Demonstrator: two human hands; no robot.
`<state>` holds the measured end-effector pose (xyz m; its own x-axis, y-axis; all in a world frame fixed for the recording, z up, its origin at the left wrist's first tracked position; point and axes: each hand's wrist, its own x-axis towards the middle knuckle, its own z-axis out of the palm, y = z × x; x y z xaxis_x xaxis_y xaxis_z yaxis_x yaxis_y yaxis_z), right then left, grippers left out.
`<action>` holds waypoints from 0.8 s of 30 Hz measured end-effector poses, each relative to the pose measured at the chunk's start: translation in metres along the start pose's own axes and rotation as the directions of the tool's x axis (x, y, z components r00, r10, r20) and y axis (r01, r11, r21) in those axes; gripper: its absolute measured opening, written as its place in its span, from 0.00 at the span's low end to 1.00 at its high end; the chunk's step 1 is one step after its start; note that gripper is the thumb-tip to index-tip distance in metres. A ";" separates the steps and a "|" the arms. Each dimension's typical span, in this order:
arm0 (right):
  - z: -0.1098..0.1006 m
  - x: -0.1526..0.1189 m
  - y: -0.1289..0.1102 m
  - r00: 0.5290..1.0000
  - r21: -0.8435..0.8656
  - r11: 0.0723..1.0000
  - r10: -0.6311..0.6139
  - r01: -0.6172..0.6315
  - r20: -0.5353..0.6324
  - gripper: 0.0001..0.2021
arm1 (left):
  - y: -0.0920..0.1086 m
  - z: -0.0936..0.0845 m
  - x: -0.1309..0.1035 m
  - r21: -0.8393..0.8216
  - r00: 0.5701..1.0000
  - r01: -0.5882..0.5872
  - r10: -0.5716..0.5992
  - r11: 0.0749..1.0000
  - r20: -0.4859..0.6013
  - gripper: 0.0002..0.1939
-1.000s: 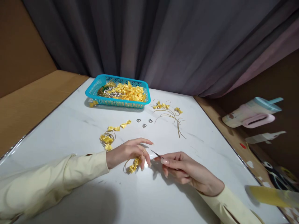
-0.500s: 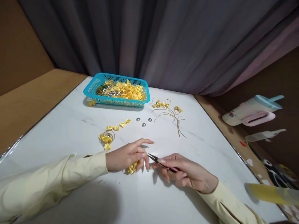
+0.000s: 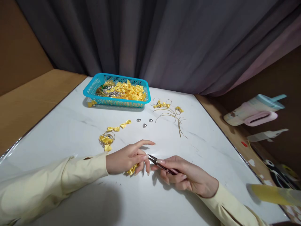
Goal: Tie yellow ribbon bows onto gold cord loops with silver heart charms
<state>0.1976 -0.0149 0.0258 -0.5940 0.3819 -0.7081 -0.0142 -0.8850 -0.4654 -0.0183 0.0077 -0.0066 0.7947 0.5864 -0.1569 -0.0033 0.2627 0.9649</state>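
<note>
My left hand is pinched, thumb against the fingers and index stretched out. A yellow ribbon bow shows beneath its curled fingers, partly hidden by them. In my right hand is a pair of dark pointed tweezers, gripped between thumb and fingers. The tips reach my left thumb; what lies between them is too small to make out. Left of the hands, a cluster of yellow bows with gold wire rings rests on the table. Beyond it lie loose bows and silver heart-shaped pieces.
A blue basket at the back holds yellow bows, silver pieces and gold wires. Cut gold wires and finished-looking bow rings lie right of it. A lidded tumbler and a small squeeze bottle are at the right.
The tweezers and right hand have shifted very slightly left, toward my left thumb. The bow under my left hand shows slightly less. The other things on the table stay put.
</note>
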 end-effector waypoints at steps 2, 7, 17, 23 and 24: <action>0.002 0.001 0.001 1.000 0.004 1.000 -0.018 0.018 0.003 0.13 | 0.000 0.000 -0.001 0.001 1.000 -0.009 0.009 1.000 0.002 0.24; 0.007 0.005 0.003 0.998 0.024 0.998 -0.058 0.058 0.013 0.12 | 0.003 0.002 -0.002 -0.015 1.000 0.001 -0.001 1.000 -0.016 0.25; 0.009 0.013 0.009 0.987 0.069 0.988 -0.144 0.139 0.067 0.11 | 0.000 0.004 -0.001 -0.018 0.999 -0.006 0.005 1.000 -0.051 0.34; 0.006 0.014 0.009 0.984 0.002 0.987 -0.161 0.161 0.079 0.08 | 0.001 0.003 -0.001 -0.020 0.997 0.030 -0.031 0.999 -0.064 0.37; 0.006 0.015 0.009 0.984 -0.002 0.987 -0.160 0.160 0.073 0.08 | 0.001 0.003 -0.001 -0.024 0.997 0.033 -0.034 0.999 -0.064 0.37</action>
<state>0.1839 -0.0190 0.0144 -0.6410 0.4980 -0.5840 -0.1077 -0.8118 -0.5740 -0.0174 0.0051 -0.0044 0.7537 0.6251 -0.2029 0.0083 0.2997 0.9540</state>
